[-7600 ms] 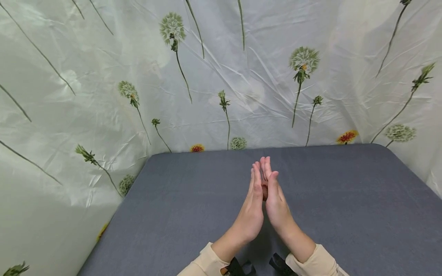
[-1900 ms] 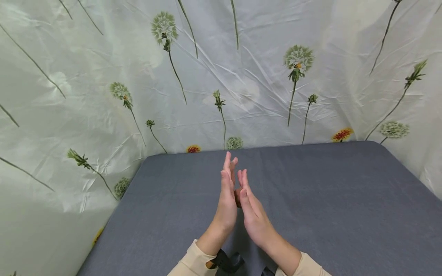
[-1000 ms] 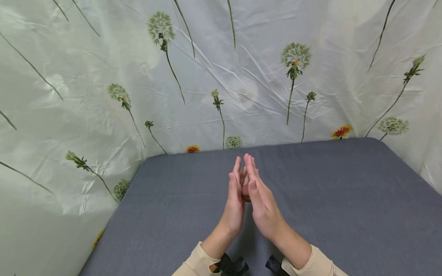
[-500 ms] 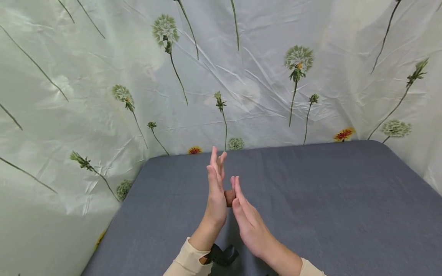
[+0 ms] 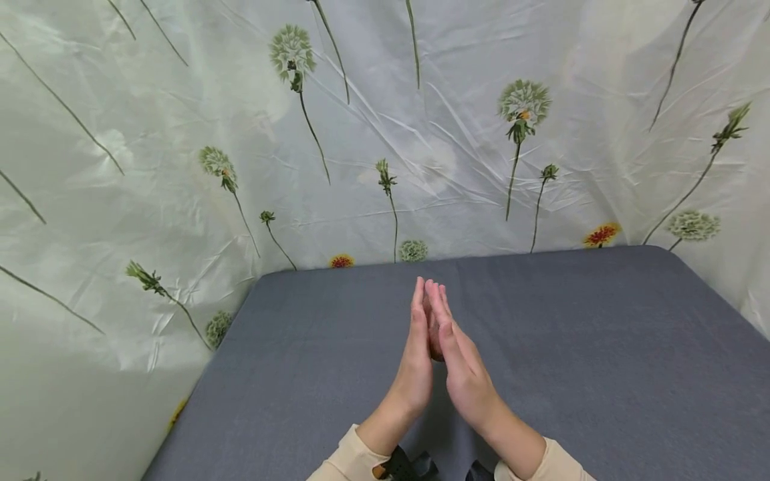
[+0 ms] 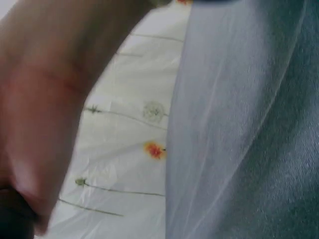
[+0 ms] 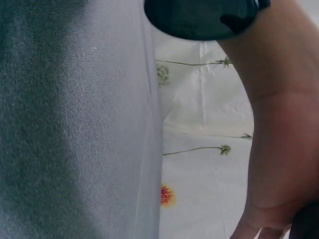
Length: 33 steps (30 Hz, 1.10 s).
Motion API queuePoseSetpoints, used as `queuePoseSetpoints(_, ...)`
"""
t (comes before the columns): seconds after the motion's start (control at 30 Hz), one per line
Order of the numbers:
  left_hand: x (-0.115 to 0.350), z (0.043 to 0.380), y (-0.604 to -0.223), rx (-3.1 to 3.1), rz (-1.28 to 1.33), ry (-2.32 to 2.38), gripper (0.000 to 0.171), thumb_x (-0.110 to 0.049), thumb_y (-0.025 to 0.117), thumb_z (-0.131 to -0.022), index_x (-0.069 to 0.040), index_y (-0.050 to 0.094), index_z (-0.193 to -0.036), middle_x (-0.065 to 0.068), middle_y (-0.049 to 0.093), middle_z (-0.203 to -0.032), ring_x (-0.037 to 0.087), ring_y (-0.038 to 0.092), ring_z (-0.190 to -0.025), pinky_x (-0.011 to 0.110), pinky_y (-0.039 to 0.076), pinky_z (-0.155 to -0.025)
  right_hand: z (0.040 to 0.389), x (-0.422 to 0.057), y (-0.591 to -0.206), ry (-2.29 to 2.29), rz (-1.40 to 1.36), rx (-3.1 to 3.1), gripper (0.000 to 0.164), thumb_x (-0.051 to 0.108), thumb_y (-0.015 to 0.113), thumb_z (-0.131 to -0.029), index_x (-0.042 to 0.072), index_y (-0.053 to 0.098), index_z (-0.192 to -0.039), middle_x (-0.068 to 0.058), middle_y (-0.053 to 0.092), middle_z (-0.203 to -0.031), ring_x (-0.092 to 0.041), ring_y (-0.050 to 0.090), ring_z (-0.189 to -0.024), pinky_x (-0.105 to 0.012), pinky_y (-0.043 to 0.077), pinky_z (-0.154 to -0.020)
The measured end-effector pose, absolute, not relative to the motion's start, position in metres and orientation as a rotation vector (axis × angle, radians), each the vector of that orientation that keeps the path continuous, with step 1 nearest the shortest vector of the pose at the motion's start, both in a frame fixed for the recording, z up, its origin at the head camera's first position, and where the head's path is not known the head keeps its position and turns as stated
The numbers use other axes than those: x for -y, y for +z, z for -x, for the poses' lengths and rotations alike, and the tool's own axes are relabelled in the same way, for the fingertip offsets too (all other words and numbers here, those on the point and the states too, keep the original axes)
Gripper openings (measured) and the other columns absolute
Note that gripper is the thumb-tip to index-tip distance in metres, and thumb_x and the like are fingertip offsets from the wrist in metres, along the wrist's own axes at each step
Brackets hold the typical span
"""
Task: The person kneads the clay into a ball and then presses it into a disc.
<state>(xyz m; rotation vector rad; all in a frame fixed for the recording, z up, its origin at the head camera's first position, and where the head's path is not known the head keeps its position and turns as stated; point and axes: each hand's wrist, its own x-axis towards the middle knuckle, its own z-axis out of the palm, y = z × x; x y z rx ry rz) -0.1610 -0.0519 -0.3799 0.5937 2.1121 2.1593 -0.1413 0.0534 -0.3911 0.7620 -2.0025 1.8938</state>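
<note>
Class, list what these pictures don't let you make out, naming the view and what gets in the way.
Head view: the full shape of the brown object, mostly hidden by the left hand and right hand.
Left wrist view: what the dark shape is, cut off by the left and bottom edges.
Right wrist view: the whole dark oval thing, cut off by the top edge.

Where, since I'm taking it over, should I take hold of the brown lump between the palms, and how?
Probably pinch the brown lump by its exposed near end, coming from the wearer's side: the left hand and right hand cover its flanks, leaving that rounded end showing.
</note>
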Motion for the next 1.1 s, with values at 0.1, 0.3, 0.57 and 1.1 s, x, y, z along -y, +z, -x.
queuePoseSetpoints(0.1,0.048,0.158,-0.379,-2.124,-0.584,2.167,0.065,-0.058,0.005,-0.115,-0.033,-0.003,-0.174,-0.002,0.010,-0.182,0.024,0.011,-0.169,0.064,0.020,-0.129,0.145,-0.058,-0.393,2.022,-0.710,2.040,0.056,0.026,0.010,-0.120,0.009,0.009,-0.173,-0.004,0.010,-0.182,-0.018,0.007,-0.167,-0.006,0.025,-0.120)
queuePoseSetpoints(0.3,0.058,0.161,-0.372,-2.227,-0.623,2.221,0.070,-0.067,0.006,-0.112,-0.035,-0.001,-0.174,0.002,0.010,-0.181,0.028,0.011,-0.169,0.069,0.014,-0.131,0.143,-0.051,-0.396,2.164,-0.697,2.152,0.059,0.034,0.009,-0.120,0.012,-0.002,-0.173,-0.002,0.003,-0.182,-0.028,0.002,-0.169,-0.003,0.020,-0.117)
queuePoseSetpoints(0.57,0.077,0.177,-0.372,-2.466,-0.606,2.206,0.070,-0.065,0.008,-0.113,-0.034,0.000,-0.174,0.003,0.018,-0.180,0.029,0.011,-0.169,0.072,0.019,-0.127,0.135,-0.039,-0.399,2.278,-0.749,2.222,0.060,0.035,0.016,-0.120,0.015,-0.003,-0.173,0.000,0.002,-0.182,-0.025,-0.001,-0.169,-0.001,0.013,-0.117)
queuePoseSetpoints(1.1,0.062,0.172,-0.383,-2.040,-0.495,2.287,0.075,-0.068,0.007,-0.112,-0.028,0.001,-0.175,0.013,0.021,-0.179,0.032,0.022,-0.167,0.059,0.018,-0.134,0.133,-0.048,-0.389,1.823,-0.828,2.044,0.054,0.012,0.027,-0.118,0.007,0.021,-0.172,-0.007,0.017,-0.181,-0.008,0.002,-0.168,-0.008,0.005,-0.127)
